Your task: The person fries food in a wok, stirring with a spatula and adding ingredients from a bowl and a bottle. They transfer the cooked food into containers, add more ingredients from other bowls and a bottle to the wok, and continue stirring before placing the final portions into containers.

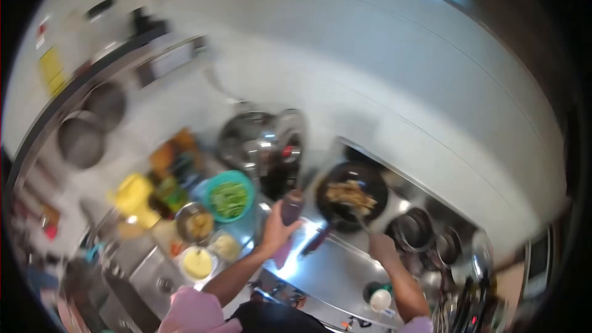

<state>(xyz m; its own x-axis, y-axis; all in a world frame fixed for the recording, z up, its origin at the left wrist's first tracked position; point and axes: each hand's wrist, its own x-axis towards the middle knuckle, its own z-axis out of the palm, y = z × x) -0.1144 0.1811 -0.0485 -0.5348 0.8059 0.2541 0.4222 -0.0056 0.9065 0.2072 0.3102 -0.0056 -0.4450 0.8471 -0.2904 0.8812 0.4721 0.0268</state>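
My left hand (279,229) is wrapped round a dark bottle (291,209) with a brownish top, held upright over the steel counter left of the stove. My right hand (382,248) grips the handle of a spatula (361,219), whose far end reaches into a black wok (325,200). Light brown pieces of food (353,195) lie in the wok; motion blur hides what they are. Below my left hand hangs a purple cloth (282,254). A dark red, long object (316,240) lies on the counter between my hands.
Left of my left hand stand a turquoise bowl (251,192) of green vegetables, a metal bowl (179,225) and a bowl of yellow food (197,263). A large pot (237,139) is behind them. Dark pans (412,229) sit right of the wok. A white cup (380,300) stands near my right forearm.
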